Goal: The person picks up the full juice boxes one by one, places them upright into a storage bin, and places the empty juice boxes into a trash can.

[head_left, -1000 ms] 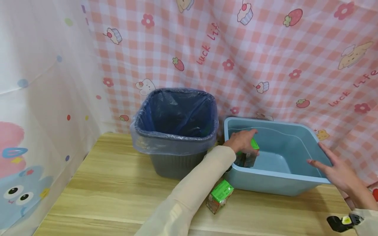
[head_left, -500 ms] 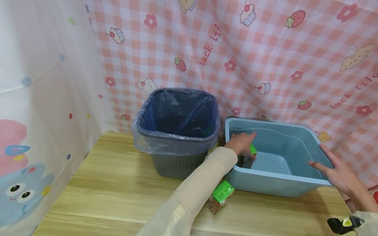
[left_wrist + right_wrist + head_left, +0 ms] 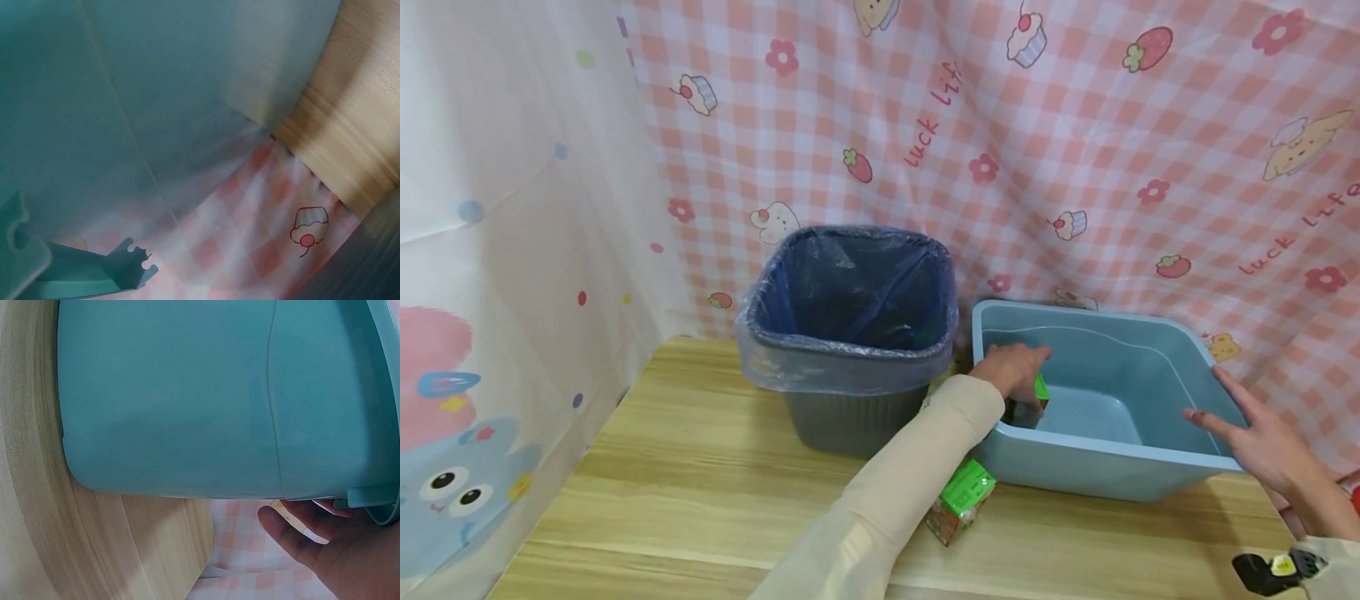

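Note:
In the head view my left hand (image 3: pixel 1011 368) reaches over the left end of a blue plastic basin (image 3: pixel 1120 454) and grips a small green-topped box (image 3: pixel 1041 388) low inside it, much of the box hidden by the fingers. My right hand (image 3: pixel 1273 437) holds the basin's right rim, its thumb over the inside and the other fingers outside. From the right wrist, the fingers of that hand (image 3: pixel 337 547) show against the basin's wall (image 3: pixel 175 400). A second green-topped box (image 3: pixel 964 492) in clear wrapping stands on the table, partly behind my left sleeve.
A grey bin (image 3: pixel 850 417) lined with a clear bag stands left of the basin, close to its left end. The wooden table (image 3: pixel 662 483) runs back to a pink checked curtain (image 3: pixel 1075 125), and a white printed curtain (image 3: pixel 512 167) hangs on the left.
My left hand has lowered the green-topped box slightly into the basin's left end. The right hand has stayed on the rim, and the second box stands where it was.

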Available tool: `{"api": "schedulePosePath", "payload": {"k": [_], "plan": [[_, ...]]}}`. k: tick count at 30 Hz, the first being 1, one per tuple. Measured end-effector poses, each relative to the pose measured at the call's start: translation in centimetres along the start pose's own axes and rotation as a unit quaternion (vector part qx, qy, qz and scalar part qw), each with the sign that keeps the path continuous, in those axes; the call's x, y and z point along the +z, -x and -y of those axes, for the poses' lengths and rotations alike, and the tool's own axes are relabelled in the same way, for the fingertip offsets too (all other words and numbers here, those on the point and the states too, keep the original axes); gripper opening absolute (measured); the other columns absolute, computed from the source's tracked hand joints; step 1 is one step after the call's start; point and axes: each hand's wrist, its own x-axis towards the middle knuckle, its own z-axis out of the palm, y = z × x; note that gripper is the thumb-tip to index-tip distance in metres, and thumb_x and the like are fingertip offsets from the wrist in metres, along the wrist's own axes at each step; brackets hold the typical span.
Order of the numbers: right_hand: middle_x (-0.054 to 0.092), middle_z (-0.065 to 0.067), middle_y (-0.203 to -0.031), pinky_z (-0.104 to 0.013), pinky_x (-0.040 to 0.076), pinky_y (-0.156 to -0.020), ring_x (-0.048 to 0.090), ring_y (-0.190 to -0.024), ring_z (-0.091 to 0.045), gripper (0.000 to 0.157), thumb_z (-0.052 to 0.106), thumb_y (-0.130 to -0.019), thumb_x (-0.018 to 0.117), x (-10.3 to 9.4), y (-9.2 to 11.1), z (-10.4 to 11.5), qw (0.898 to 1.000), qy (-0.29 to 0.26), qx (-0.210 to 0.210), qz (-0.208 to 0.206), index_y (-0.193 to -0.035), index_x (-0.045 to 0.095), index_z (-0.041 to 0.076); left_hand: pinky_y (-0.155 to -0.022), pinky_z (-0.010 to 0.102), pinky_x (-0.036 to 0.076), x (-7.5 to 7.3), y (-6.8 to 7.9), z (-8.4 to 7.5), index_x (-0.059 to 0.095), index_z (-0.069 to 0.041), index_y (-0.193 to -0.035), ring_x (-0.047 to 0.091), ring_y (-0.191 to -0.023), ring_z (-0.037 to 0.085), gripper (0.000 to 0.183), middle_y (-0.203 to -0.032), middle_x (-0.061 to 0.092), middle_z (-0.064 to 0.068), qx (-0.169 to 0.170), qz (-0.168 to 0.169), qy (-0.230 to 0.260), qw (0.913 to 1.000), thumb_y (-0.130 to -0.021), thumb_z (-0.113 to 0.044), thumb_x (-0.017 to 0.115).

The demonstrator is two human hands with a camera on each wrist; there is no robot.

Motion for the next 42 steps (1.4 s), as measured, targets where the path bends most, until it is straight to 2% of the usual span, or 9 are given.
{"api": "schedulePosePath", "payload": {"k": [7, 15, 28, 34, 42], "plan": [[-0.005, -0.047, -0.150, -0.082, 0.021, -0.090, 0.013, -0.126, -0.074, 0.091, 0.052, -0.100, 0.049, -0.04, 0.02, 0.03, 1.000, 0.006, 0.003, 0.003, -0.156, -0.014, 0.017, -0.116, 0.042, 0.030, 0.14, 0.11, -0.10, 0.030, -0.035, -0.153, 0.042, -0.137, 0.009, 0.093, -0.148, 0.047, -0.010, -0.002, 0.003, 0.005, 1.0000, -0.077, -0.050, 0.081], [-0.005, -0.046, -0.150, -0.082, 0.020, -0.092, 0.012, -0.127, -0.074, 0.091, 0.052, -0.100, 0.049, -0.02, 0.10, 0.04, 1.000, -0.002, 0.003, 0.006, -0.156, -0.014, 0.018, -0.118, 0.044, 0.025, 0.18, -0.08, -0.16, 0.024, -0.039, -0.155, 0.039, -0.139, 0.008, 0.092, -0.151, 0.044, -0.013, -0.010, 0.022, 0.011, 0.9996, -0.080, -0.054, 0.076], [-0.006, -0.045, -0.151, -0.082, 0.022, -0.091, 0.015, -0.127, -0.074, 0.091, 0.051, -0.100, 0.049, 0.17, -0.03, -0.02, 1.000, -0.015, 0.005, 0.006, -0.156, -0.015, 0.018, -0.119, 0.045, 0.022, -0.02, -0.20, -0.11, 0.019, -0.042, -0.156, 0.035, -0.143, 0.008, 0.093, -0.154, 0.038, -0.015, -0.015, 0.046, -0.005, 0.9988, -0.081, -0.061, 0.071], [-0.007, -0.044, -0.151, -0.082, 0.022, -0.092, 0.013, -0.127, -0.074, 0.092, 0.051, -0.100, 0.049, 0.09, -0.11, -0.06, 1.000, -0.017, 0.005, 0.009, -0.156, -0.015, 0.017, -0.119, 0.045, 0.022, -0.07, -0.16, -0.18, 0.020, -0.042, -0.156, 0.036, -0.142, 0.008, 0.093, -0.154, 0.040, -0.015, -0.010, 0.041, -0.006, 0.9991, -0.081, -0.062, 0.071], [-0.007, -0.045, -0.151, -0.082, 0.023, -0.091, 0.014, -0.126, -0.074, 0.092, 0.051, -0.100, 0.049, -0.01, -0.22, -0.11, 1.000, -0.009, 0.005, 0.008, -0.156, -0.015, 0.017, -0.118, 0.045, 0.024, -0.14, -0.05, -0.16, 0.025, -0.040, -0.155, 0.039, -0.140, 0.009, 0.091, -0.151, 0.044, -0.013, 0.010, 0.008, 0.012, 0.9998, -0.081, -0.061, 0.072]]}}
